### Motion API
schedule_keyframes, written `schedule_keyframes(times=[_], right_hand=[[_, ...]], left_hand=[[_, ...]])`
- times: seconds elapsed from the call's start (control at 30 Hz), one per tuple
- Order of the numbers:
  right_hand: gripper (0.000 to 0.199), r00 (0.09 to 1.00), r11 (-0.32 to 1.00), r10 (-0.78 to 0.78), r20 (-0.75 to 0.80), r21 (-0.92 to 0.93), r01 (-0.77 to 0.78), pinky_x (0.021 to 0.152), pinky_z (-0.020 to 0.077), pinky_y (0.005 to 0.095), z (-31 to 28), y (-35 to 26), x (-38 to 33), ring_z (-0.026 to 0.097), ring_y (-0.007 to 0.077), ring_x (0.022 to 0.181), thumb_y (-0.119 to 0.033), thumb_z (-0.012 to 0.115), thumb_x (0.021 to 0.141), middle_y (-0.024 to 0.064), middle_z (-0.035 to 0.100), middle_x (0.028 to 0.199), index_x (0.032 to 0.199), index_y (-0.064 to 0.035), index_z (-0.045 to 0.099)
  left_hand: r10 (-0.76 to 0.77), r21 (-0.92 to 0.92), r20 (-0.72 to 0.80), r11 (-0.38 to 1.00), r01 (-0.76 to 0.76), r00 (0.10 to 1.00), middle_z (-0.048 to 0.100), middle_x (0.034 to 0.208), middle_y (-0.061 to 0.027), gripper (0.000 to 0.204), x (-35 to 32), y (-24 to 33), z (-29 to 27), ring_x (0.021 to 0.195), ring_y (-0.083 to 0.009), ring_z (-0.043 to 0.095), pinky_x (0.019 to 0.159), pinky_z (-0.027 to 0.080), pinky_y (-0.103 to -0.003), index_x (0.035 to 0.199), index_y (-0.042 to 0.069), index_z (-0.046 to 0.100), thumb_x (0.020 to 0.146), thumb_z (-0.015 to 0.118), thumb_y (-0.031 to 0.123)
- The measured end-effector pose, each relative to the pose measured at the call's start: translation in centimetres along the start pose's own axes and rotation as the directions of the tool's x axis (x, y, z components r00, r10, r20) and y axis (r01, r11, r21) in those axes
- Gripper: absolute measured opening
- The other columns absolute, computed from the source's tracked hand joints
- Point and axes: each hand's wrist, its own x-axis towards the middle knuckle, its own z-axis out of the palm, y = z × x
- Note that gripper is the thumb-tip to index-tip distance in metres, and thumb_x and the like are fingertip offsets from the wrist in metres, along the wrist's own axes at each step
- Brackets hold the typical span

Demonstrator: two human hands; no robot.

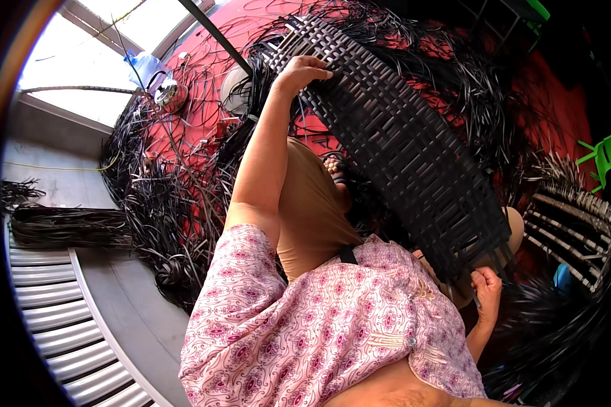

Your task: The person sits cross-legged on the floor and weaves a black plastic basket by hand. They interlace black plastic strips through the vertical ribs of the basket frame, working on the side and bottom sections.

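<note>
A long panel (400,142) of dark flat strips, woven in a basket pattern, slants across my lap from the far middle to the near right. Loose strip ends stick out at both its ends. My left hand (304,73) is closed on the panel's left edge near the far end, its fingers over the woven face. At the near end, beside the loose ends, my right hand (486,292) is closed with its fingers curled together. A thin greyish-blue bit shows at these fingers, too small to name.
Loose dark strips (176,217) lie heaped on the red floor covering (214,41). A strip bundle (71,227) lies by the slatted metal piece (81,325) at left. A green plastic chair (603,161) and a partly wrapped frame (570,227) stand at right.
</note>
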Motion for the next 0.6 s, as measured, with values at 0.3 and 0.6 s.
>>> schedule_keyframes(times=[0.3,0.6], right_hand=[[0.025,0.993,0.992,-0.116,-0.006,-0.052,0.115,0.053,0.0368,0.0252,1.3,-0.6,0.3,0.047,0.0063,0.057,-0.020,0.072,0.090,-0.0024,0.054,0.063,0.080,0.0012,0.064],[0.026,0.990,0.982,-0.138,0.008,-0.132,0.137,0.053,0.0381,0.0250,1.3,-1.9,1.1,0.049,0.0066,0.056,-0.021,0.073,0.089,-0.0013,0.054,0.060,0.076,0.0006,0.064]], left_hand=[[0.181,0.238,-0.156,0.961,-0.141,0.971,0.073,0.084,-0.0077,0.038,0.6,-1.2,0.7,0.078,-0.0172,0.067,0.075,0.053,-0.032,0.093,0.003,0.075,0.067,0.085,0.028],[0.159,0.117,-0.089,0.982,-0.148,0.983,0.071,0.084,-0.0048,0.038,0.5,-1.2,0.1,0.077,-0.0148,0.065,0.072,0.052,-0.030,0.099,0.003,0.074,0.071,0.086,0.026]])
